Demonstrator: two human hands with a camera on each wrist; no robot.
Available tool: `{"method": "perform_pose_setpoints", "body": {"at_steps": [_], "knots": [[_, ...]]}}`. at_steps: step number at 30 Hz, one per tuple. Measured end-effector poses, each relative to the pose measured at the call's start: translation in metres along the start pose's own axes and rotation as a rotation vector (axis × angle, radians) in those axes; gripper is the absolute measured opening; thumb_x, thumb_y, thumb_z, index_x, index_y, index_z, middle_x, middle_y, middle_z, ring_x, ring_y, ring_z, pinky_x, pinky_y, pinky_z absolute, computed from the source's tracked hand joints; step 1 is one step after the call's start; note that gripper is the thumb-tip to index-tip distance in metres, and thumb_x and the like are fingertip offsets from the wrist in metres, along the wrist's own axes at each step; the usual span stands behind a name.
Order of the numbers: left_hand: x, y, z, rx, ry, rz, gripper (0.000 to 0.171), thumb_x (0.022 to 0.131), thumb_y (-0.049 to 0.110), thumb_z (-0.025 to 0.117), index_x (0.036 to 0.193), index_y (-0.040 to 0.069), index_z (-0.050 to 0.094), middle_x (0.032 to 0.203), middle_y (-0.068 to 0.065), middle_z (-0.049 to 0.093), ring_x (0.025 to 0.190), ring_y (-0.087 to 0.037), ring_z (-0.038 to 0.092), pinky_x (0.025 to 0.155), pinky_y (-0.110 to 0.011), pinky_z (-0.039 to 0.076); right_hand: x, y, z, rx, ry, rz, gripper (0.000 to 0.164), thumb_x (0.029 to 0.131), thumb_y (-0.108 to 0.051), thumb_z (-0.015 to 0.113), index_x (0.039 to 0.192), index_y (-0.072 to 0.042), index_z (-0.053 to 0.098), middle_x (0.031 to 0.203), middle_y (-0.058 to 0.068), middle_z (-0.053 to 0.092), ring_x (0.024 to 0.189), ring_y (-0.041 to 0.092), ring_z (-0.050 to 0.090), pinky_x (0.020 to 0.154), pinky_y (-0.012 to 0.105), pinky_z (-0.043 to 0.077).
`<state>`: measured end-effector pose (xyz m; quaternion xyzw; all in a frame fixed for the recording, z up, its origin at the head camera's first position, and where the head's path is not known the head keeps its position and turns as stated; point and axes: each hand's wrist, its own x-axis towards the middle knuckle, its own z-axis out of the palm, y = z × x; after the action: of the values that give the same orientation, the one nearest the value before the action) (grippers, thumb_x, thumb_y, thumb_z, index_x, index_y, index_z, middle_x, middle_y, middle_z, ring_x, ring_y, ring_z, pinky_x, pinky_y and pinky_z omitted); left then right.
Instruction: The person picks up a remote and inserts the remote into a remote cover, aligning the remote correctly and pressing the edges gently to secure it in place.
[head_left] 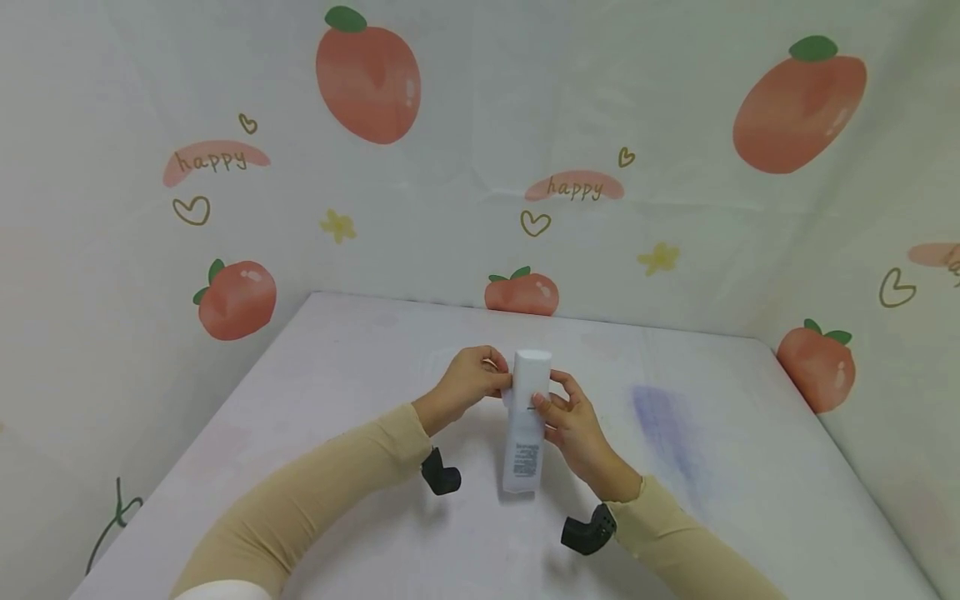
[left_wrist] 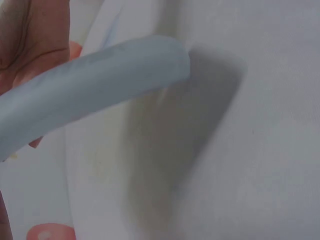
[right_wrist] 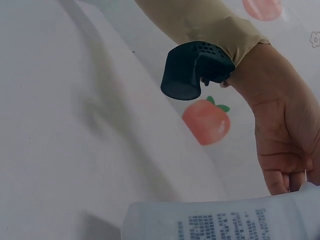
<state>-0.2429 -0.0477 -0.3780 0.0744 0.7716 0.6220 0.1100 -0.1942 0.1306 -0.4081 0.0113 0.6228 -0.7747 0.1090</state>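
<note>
A slim white bottle (head_left: 523, 467) with printed text low on its side stands out before me, its broad cap at the top. My right hand (head_left: 577, 429) grips it from the right, thumb across its front. At its upper left edge, the thumb and fingers of my left hand (head_left: 467, 382) pinch a thin white piece (right_wrist: 306, 175); what this is I cannot tell. The left wrist view shows the rounded lower end of the bottle (left_wrist: 125, 70) above its shadow, with the palm of the right hand (left_wrist: 42, 40) behind. Small dark print covers the bottle (right_wrist: 170, 220) in the right wrist view.
Under both arms spreads a white tabletop (head_left: 420, 550) with a bluish-purple smudge (head_left: 667, 429) to the right. A white backdrop (head_left: 465, 108) printed with red fruit rises behind it. Black wrist cameras (head_left: 588, 533) hang at both sleeves. A green cord (head_left: 118, 517) lies at the far left edge.
</note>
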Motion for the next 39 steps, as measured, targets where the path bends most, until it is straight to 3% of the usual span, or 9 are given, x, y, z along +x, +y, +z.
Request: {"method": "perform_pose_setpoints", "body": {"at_steps": [6, 11, 16, 21, 27, 29, 34, 37, 39], "knots": [[0.000, 0.007, -0.006, 0.085, -0.013, 0.040, 0.018, 0.083, 0.004, 0.069, 0.097, -0.001, 0.057, 0.081, -0.014, 0.072, 0.067, -0.019, 0.070, 0.068, -0.031, 0.060, 0.001, -0.001, 0.000, 0.001, 0.006, -0.010, 0.045, 0.099, -0.008, 0.054, 0.138, -0.015, 0.034, 0.101, -0.005, 0.066, 0.093, 0.013, 0.064, 0.079, 0.032, 0.055], [0.000, 0.008, -0.012, 0.326, -0.022, 0.078, 0.009, 0.085, 0.013, 0.070, 0.090, 0.006, 0.070, 0.083, -0.009, 0.073, 0.067, -0.020, 0.069, 0.060, -0.026, 0.057, 0.000, -0.003, -0.001, -0.017, -0.002, -0.004, 0.048, 0.099, -0.010, 0.055, 0.140, -0.013, 0.032, 0.102, -0.005, 0.066, 0.093, 0.013, 0.064, 0.079, 0.032, 0.055], [-0.003, 0.013, -0.014, 0.571, 0.058, 0.179, 0.005, 0.086, 0.019, 0.071, 0.084, 0.015, 0.074, 0.082, 0.002, 0.069, 0.068, -0.012, 0.061, 0.057, -0.024, 0.050, 0.001, -0.005, 0.000, -0.009, -0.005, -0.014, 0.047, 0.099, -0.009, 0.055, 0.140, -0.013, 0.032, 0.101, -0.005, 0.067, 0.092, 0.013, 0.064, 0.079, 0.032, 0.055], [-0.006, 0.014, -0.011, 0.559, 0.076, 0.243, 0.010, 0.092, 0.017, 0.066, 0.090, 0.007, 0.069, 0.079, -0.001, 0.066, 0.069, -0.011, 0.058, 0.060, -0.022, 0.049, 0.001, -0.007, 0.002, -0.027, -0.013, -0.025, 0.052, 0.098, -0.010, 0.056, 0.143, -0.015, 0.029, 0.101, -0.005, 0.066, 0.091, 0.014, 0.064, 0.079, 0.035, 0.054], [-0.007, 0.014, -0.009, 0.527, 0.017, 0.223, 0.012, 0.095, 0.014, 0.061, 0.093, 0.003, 0.065, 0.076, -0.003, 0.064, 0.064, -0.011, 0.059, 0.057, -0.022, 0.050, 0.000, -0.004, 0.002, -0.083, -0.035, -0.026, 0.069, 0.097, -0.009, 0.058, 0.151, -0.028, 0.021, 0.109, 0.000, 0.064, 0.093, 0.014, 0.063, 0.080, 0.038, 0.053], [-0.006, 0.013, -0.009, 0.586, -0.023, 0.228, 0.010, 0.094, 0.012, 0.064, 0.091, 0.004, 0.066, 0.075, -0.002, 0.064, 0.064, -0.011, 0.058, 0.056, -0.022, 0.049, 0.000, -0.003, 0.001, -0.096, -0.040, -0.028, 0.072, 0.096, -0.008, 0.059, 0.152, -0.031, 0.021, 0.110, 0.002, 0.063, 0.095, 0.014, 0.062, 0.080, 0.038, 0.053], [-0.005, 0.014, -0.007, 0.835, -0.145, 0.262, 0.005, 0.087, 0.010, 0.071, 0.087, 0.005, 0.069, 0.074, 0.000, 0.065, 0.064, -0.010, 0.055, 0.057, -0.021, 0.047, -0.002, -0.001, -0.001, -0.104, -0.049, -0.018, 0.075, 0.095, -0.005, 0.060, 0.153, -0.034, 0.023, 0.109, 0.002, 0.061, 0.095, 0.016, 0.061, 0.077, 0.037, 0.053], [-0.006, 0.015, -0.006, 0.907, -0.136, 0.277, 0.004, 0.086, 0.009, 0.071, 0.088, 0.005, 0.072, 0.076, 0.000, 0.066, 0.065, -0.010, 0.055, 0.059, -0.021, 0.047, -0.003, 0.001, -0.001, -0.097, -0.062, -0.006, 0.074, 0.095, -0.006, 0.060, 0.153, -0.033, 0.023, 0.108, 0.001, 0.060, 0.095, 0.016, 0.060, 0.077, 0.036, 0.053], [-0.007, 0.015, -0.006, 0.893, -0.091, 0.283, 0.004, 0.086, 0.008, 0.071, 0.088, 0.006, 0.073, 0.077, 0.000, 0.067, 0.066, -0.011, 0.055, 0.059, -0.021, 0.048, -0.003, 0.001, 0.000, -0.093, -0.067, -0.004, 0.074, 0.096, -0.006, 0.059, 0.154, -0.033, 0.022, 0.106, 0.001, 0.059, 0.095, 0.015, 0.059, 0.077, 0.035, 0.053]]}}
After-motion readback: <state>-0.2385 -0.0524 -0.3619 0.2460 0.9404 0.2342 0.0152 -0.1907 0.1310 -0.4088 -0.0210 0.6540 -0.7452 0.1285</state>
